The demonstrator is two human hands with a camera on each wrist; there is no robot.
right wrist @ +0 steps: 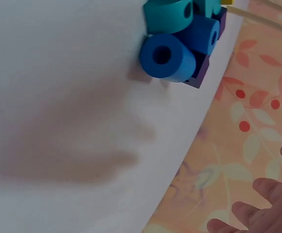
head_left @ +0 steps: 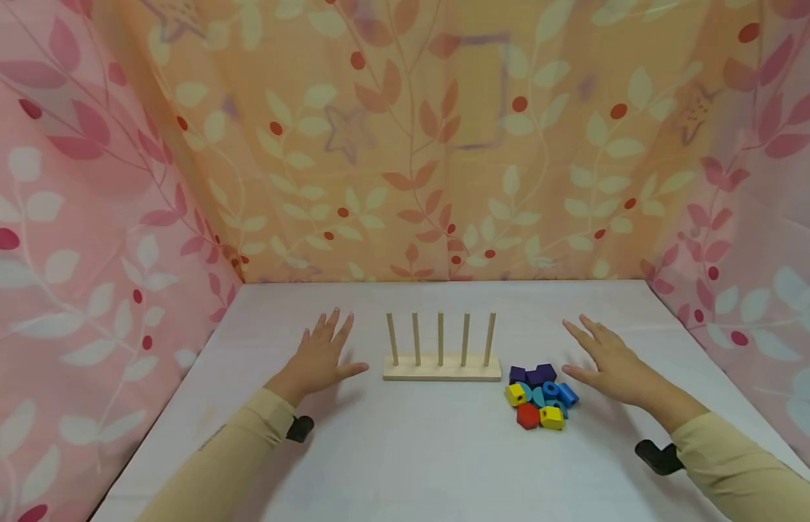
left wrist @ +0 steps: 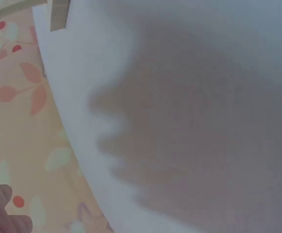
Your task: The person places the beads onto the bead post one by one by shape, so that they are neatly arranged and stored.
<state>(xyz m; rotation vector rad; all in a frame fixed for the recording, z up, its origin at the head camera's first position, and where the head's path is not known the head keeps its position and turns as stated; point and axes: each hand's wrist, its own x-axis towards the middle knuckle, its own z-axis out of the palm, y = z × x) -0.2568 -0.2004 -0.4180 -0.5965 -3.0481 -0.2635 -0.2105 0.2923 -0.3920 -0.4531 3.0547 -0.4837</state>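
Note:
A wooden rack with several upright pegs (head_left: 441,368) stands in the middle of the table. To its right lies a heap of colored beads: purple (head_left: 542,373), blue (head_left: 567,395), teal, yellow (head_left: 551,418) and a red hexagonal one (head_left: 528,416). My left hand (head_left: 318,365) hovers left of the rack, fingers spread, holding nothing. Just right of the beads my right hand (head_left: 610,366) is held over the table, fingers apart, nothing in it. The right wrist view shows a blue cylindrical bead (right wrist: 165,57) with a hole, and my right fingertips (right wrist: 270,189) at the lower corner.
A white cloth covers the table (head_left: 405,464). Patterned curtains (head_left: 405,145) rise behind it and along both sides. Dark wrist devices (head_left: 300,428) show under both sleeves.

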